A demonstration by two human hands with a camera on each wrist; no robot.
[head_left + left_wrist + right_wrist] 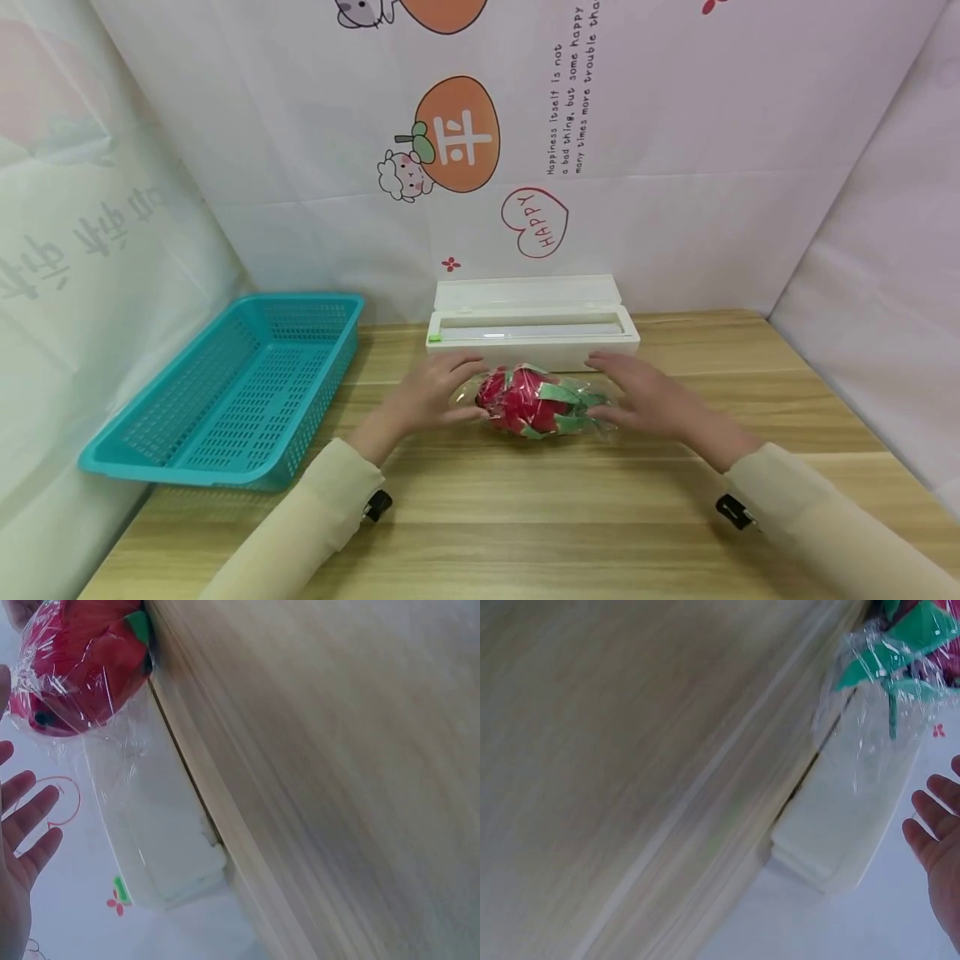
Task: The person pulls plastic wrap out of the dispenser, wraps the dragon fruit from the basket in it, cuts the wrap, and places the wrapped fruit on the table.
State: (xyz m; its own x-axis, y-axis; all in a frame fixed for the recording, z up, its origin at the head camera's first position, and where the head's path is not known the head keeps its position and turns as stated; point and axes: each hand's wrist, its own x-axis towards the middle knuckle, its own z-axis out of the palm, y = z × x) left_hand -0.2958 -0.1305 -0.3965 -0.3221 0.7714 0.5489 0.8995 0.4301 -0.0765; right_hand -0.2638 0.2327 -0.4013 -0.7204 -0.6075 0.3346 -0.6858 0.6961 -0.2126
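Note:
A red dragon fruit (pixel 528 402) with green scales lies on its side on the wooden table, wrapped in clear plastic film (pixel 847 720) that sticks out loosely at its ends. My left hand (pixel 435 392) is at the fruit's left end, thumb and fingers apart. On the other side, by the green-tipped end, my right hand (pixel 648 396) has its fingers extended. Both wrist views show spread fingers on the left hand (pixel 26 847) and right hand (pixel 941 840), curled round nothing. Just behind the fruit stands a white cling film dispenser (pixel 532 354), its lid (pixel 528 292) raised.
A turquoise plastic basket (pixel 281 454) with perforated sides stands at the table's left. Behind the wooden table (pixel 525 533) hangs a white printed cloth (pixel 675 233), with more white cloth (pixel 885 275) along the right side.

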